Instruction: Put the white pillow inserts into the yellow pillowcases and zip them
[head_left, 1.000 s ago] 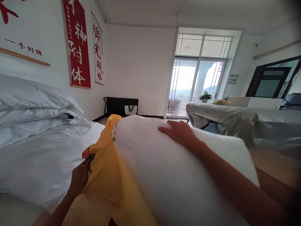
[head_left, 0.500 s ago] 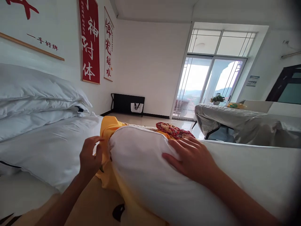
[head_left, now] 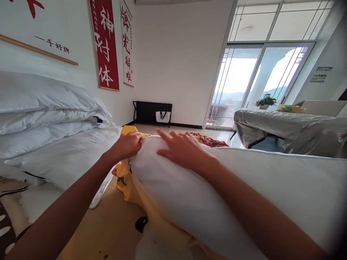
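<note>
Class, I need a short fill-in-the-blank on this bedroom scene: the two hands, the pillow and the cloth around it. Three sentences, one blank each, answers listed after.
1. The right hand lies flat on a pillow whose colour is ____.
2. The left hand grips the edge of a ____ pillowcase.
3. Stacked pillows lie on the person's ____ side.

Missing words: white; yellow; left

Both arms were bare up to the frame's edge, with no sleeve in view. The left hand (head_left: 127, 145) and right hand (head_left: 184, 151) wore no glove, ring, or watch.
</note>
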Motion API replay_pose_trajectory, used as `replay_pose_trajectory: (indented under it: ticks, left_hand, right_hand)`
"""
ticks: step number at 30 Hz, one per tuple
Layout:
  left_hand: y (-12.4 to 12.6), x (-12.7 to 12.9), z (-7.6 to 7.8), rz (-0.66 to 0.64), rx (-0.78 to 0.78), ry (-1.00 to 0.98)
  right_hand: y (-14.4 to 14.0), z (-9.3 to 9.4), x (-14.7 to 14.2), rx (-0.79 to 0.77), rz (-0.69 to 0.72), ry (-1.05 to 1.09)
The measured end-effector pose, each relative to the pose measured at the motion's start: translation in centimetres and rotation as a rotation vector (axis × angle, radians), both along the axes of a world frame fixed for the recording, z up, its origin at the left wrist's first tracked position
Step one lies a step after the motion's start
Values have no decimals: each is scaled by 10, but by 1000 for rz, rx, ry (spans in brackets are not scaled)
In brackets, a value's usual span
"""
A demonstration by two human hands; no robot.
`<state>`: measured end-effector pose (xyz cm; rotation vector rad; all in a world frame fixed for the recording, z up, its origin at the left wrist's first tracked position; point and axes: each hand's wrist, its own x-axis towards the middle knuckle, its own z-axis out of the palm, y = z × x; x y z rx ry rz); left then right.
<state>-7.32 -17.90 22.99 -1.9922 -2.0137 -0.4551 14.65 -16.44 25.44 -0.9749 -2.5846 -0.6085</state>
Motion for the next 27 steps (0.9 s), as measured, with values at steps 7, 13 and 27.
replay_pose_trajectory:
  ticks: [7,13,27]
  left_hand:
    - [20,-9,0,112,-231,38]
    - [33,6,-3,218,-245,76]
    - [27,19,-21,177,324,426]
  right_hand:
    - [12,-22,-21,-57,167,-174]
    - [7,-22,-20,-62,185,-215]
    - [32,-32,-18,-130,148,-192]
